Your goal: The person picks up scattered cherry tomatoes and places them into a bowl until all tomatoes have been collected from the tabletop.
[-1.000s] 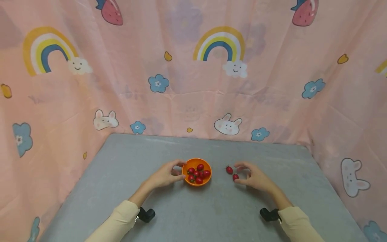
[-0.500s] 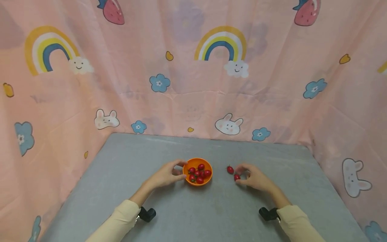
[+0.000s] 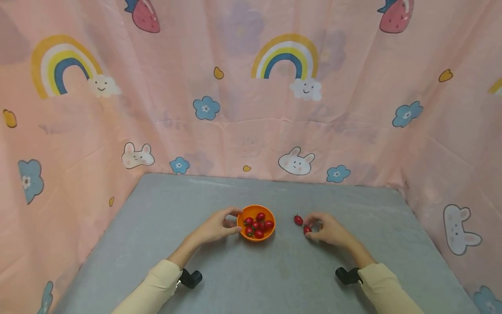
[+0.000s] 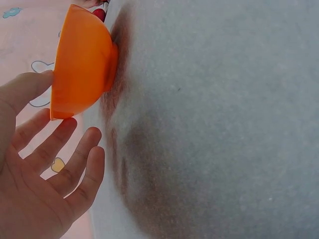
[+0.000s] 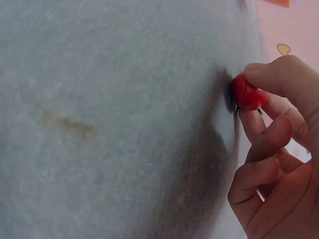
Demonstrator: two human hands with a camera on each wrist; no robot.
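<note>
My left hand (image 3: 213, 226) is at the left side of an orange bowl (image 3: 244, 210), its thumb and fingertips touching the rim. In the left wrist view, the left fingers (image 4: 79, 172) are spread and relaxed beside the bowl (image 4: 82, 62). Several red cherry tomatoes (image 3: 259, 234) lie inside the bowl. My right hand (image 3: 329, 230) pinches a cherry tomato (image 3: 307, 229) between thumb and finger. In the right wrist view, this tomato (image 5: 248, 93) sits at the table surface with green leaf tips showing. Another cherry tomato (image 3: 298, 220) lies just beyond it to the left.
A grey table (image 3: 274, 279) lies under both hands. A pink printed curtain (image 3: 243, 135) hangs behind the table and along its sides. Black wrist cameras (image 3: 191, 278) are worn on both forearms, below cream sleeves (image 3: 386, 288).
My right thumb and finger have closed on the nearer cherry tomato, which has shifted slightly. The left hand and the bowl keep their places.
</note>
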